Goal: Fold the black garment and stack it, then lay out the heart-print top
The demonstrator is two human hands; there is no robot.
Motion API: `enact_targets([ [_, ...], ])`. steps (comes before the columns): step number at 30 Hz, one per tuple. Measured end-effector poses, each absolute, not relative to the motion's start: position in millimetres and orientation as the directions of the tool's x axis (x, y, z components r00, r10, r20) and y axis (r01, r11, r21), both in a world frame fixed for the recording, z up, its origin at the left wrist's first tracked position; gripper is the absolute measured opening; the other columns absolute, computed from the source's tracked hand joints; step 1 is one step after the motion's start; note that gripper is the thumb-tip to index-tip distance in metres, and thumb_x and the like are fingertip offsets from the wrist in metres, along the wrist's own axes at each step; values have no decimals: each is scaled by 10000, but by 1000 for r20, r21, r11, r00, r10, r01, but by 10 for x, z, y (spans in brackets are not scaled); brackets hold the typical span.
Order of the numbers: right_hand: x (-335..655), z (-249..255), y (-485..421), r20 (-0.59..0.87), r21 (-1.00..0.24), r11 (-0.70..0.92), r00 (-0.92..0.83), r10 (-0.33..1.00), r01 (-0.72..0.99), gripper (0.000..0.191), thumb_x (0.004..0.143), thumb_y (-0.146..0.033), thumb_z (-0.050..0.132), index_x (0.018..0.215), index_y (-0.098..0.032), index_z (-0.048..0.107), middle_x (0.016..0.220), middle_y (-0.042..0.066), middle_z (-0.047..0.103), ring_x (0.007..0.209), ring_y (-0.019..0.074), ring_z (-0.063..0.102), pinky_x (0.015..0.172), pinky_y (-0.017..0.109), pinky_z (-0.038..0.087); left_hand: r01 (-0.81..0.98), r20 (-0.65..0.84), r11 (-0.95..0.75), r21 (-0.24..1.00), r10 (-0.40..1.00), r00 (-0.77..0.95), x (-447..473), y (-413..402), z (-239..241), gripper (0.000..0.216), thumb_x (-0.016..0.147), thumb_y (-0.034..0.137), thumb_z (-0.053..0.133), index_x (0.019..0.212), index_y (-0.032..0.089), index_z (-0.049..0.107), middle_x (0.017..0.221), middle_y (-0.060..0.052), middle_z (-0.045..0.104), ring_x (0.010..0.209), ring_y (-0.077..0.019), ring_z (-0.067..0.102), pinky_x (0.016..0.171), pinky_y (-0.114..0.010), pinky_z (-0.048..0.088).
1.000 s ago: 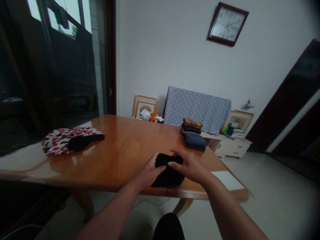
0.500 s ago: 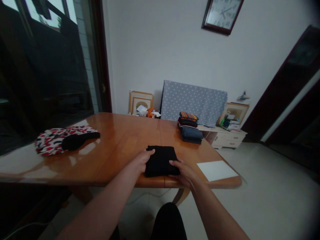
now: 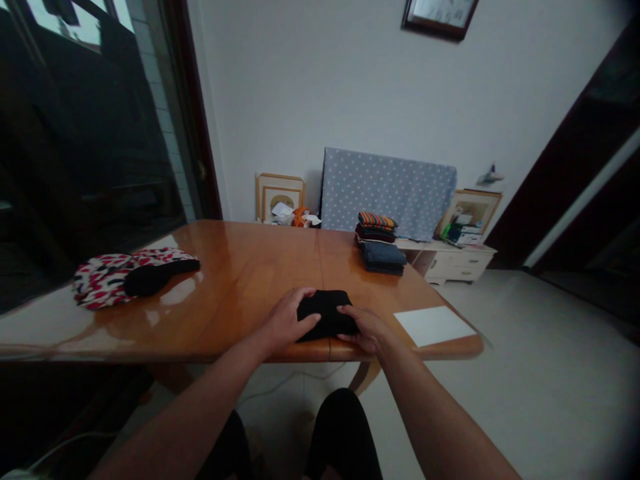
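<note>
A folded black garment (image 3: 327, 315) lies at the front edge of the wooden table, a compact bundle between my hands. My left hand (image 3: 289, 321) grips its left side, with the thumb on top and the fingers reaching over the far left corner. On the right, my right hand (image 3: 367, 330) pinches the side, thumb above and fingers tucked under the near edge. Further back stands a stack of folded clothes (image 3: 383, 257), dark blue below and a striped orange piece on top.
A red, white and black patterned cloth (image 3: 103, 277) with a black part (image 3: 150, 277) lies on the table's left. Near the right corner is a white sheet (image 3: 434, 325). Behind the table are a low white cabinet (image 3: 457, 263) and a dotted grey cover (image 3: 385, 190).
My left hand has shifted further over the black garment, its fingers now at the far edge. The bundle looks narrower and shorter. The view has tilted slightly down.
</note>
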State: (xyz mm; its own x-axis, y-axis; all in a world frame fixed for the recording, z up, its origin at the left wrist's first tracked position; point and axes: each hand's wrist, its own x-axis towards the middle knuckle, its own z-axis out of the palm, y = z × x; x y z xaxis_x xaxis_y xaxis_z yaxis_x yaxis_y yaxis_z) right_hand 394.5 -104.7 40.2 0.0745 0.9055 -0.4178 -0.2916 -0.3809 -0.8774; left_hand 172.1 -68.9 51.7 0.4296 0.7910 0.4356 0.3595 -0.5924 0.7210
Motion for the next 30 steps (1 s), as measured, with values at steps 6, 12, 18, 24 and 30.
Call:
enact_targets([
  [6,4002,448,-1209,-283,-956,-269,134,950,-113,456,777,-578,689,1032,-204,642,1052,94,677,944,231,652,662,332,595,488,437,-725,486,685,583,1677,-809,419,445,773,214,615,1215,257,587,1204,-91,621,1144,-300,550,1031,-474,375],
  [12,4202,328,-1455,174,-866,-30,356,918,500,450,833,-567,587,1088,-202,654,950,93,687,879,253,652,792,406,529,420,484,-730,540,677,554,1792,-784,422,241,851,266,574,1074,280,663,1041,-72,680,1064,-298,581,1120,-511,199],
  [18,3960,284,-1586,470,-401,119,92,878,909,553,853,-570,576,1267,-203,575,1167,134,633,1100,306,572,936,423,444,434,506,-732,524,678,533,1845,-749,462,196,878,298,554,1036,267,665,924,-67,683,996,-281,599,1146,-492,134],
  [24,3858,323,-1437,361,-88,6,27,932,996,400,955,-445,463,1256,-195,545,1062,130,652,895,272,648,752,361,470,416,503,-729,544,680,534,1832,-758,440,207,874,288,553,1048,263,663,932,-72,680,997,-283,599,1158,-496,98],
  [30,3901,442,-1430,206,36,68,-74,976,997,361,924,-252,481,1281,-206,497,1055,134,653,815,252,669,683,332,454,400,477,-726,559,676,562,1820,-794,424,327,760,234,664,1084,277,665,1017,-69,691,1080,-317,577,1179,-505,10],
])
